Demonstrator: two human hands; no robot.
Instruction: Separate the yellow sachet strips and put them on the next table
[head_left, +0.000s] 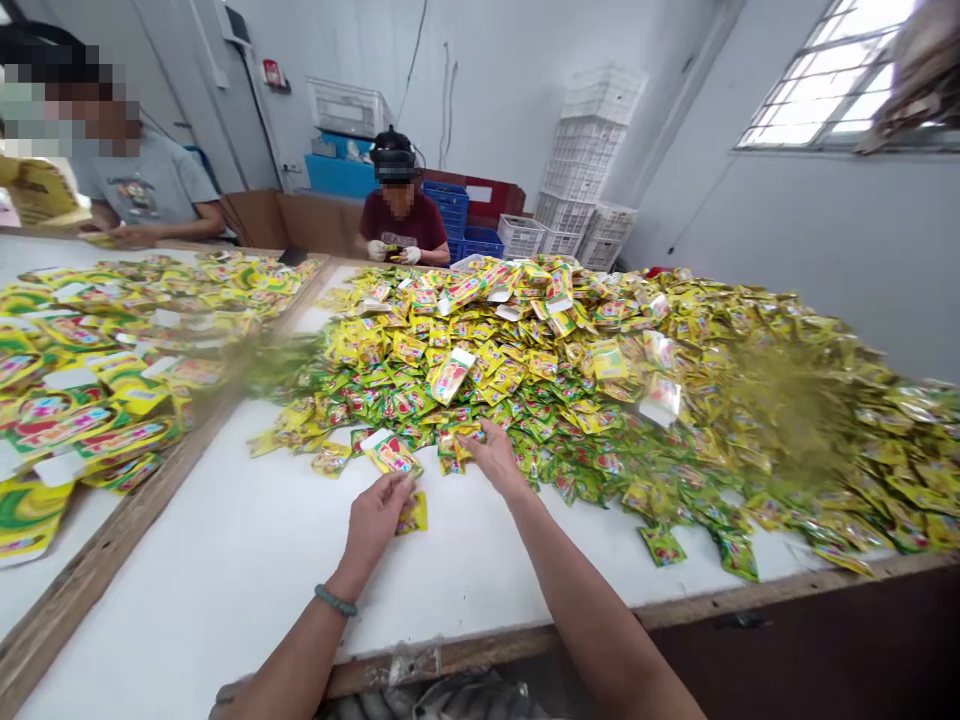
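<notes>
A big heap of small yellow and green packets (pixel 600 380) covers the white table (pixel 247 560). My left hand (pixel 375 520) rests on the table near its front, fingers closed on a small stack of packets (pixel 394 455), with one more packet (pixel 414 513) under its thumb side. My right hand (pixel 491 455) reaches into the near edge of the heap, fingers curled on a packet (pixel 459 438) there. A green bracelet (pixel 335 601) sits on my left wrist.
A second table on the left holds more packets (pixel 97 370). Two people work at the far side, one in grey (pixel 142 185), one in dark red (pixel 403 225). White crates (pixel 592 150) and blue crates (pixel 450 205) stand along the back wall.
</notes>
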